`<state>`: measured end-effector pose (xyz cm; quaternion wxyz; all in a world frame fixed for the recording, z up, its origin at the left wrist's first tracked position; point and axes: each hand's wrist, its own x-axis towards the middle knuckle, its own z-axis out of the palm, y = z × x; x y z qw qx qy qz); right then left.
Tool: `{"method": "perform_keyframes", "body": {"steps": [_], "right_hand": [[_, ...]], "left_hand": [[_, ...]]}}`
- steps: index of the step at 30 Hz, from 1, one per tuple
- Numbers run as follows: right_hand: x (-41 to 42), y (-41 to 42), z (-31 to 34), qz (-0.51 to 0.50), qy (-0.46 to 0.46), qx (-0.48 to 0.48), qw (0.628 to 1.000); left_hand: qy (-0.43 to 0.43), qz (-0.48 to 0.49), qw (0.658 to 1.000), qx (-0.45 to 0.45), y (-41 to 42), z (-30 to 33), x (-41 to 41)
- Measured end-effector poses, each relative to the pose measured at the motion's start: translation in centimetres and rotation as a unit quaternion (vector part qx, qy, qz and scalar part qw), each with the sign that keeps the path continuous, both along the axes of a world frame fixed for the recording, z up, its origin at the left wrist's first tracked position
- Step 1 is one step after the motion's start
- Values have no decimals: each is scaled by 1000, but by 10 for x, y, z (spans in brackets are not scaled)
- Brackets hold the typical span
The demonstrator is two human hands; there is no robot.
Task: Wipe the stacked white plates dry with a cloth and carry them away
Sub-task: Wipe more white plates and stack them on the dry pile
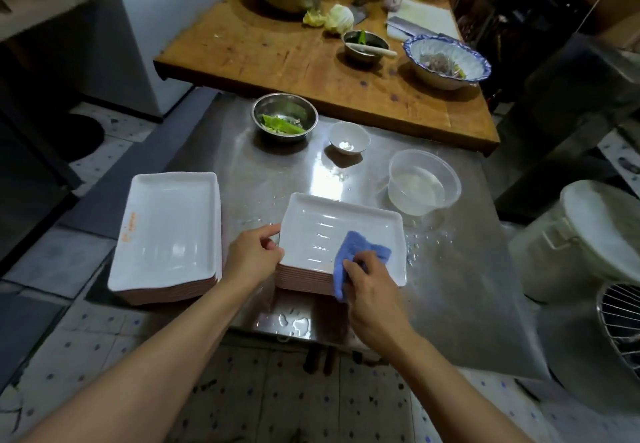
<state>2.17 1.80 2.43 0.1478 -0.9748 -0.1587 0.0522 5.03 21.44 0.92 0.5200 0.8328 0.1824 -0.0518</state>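
Head view. Two stacks of white rectangular plates are sitting on the steel table (450, 286). The right stack (311, 234) is lying near the table's front edge, directly ahead of the person; the left stack (166, 231) is sitting at the table's left edge, apart from the first, with an orange mark on its top plate's left rim.

The left hand (254, 257) is gripping the left rim of the right stack's top plate, thumb over the rim, fingers curled at the edge.

The right hand (372, 290) is clenching a blue cloth (356, 255) and pressing it onto the top plate's near right part; the cloth is bunching under the fingers and one end is hanging over the plate's front rim.

Water droplets are showing on the steel around the right stack and at the table's front edge.

Behind the stacks, a steel bowl (284, 117) is holding green vegetable pieces, a small white bowl (349, 137) is standing to its right, and a clear plastic tub (423, 181) is holding water. A wooden table (277, 47) is carrying more bowls and vegetables beyond. A white lidded bucket (581, 234) is standing to the right.
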Motion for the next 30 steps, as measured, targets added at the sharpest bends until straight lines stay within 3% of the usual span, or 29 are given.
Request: {"method": "perform_keyframes", "body": {"steps": [5,9,16,20,25,30], "right_hand": [[14,56,-5,62,26,52,996],[32,76,-5,36,56,92,994],[78,82,-8,28,-3,14,1000],[92,60,-12,10,-49,-39,998],[89,-10,-7,-120,-86,-87,985],[77,-31,1,-104,-65,-130,984]], "left_hand": [[12,-8,999,-47,5,-3,4],[-1,-11,1000,-28,4,-7,4],[-36,-10,994,99,-2,-5,5],[-49,28,994,95,-6,-3,4],[-64,40,994,84,-7,-4,1],[-67,45,994,70,-9,-6,-2]]}}
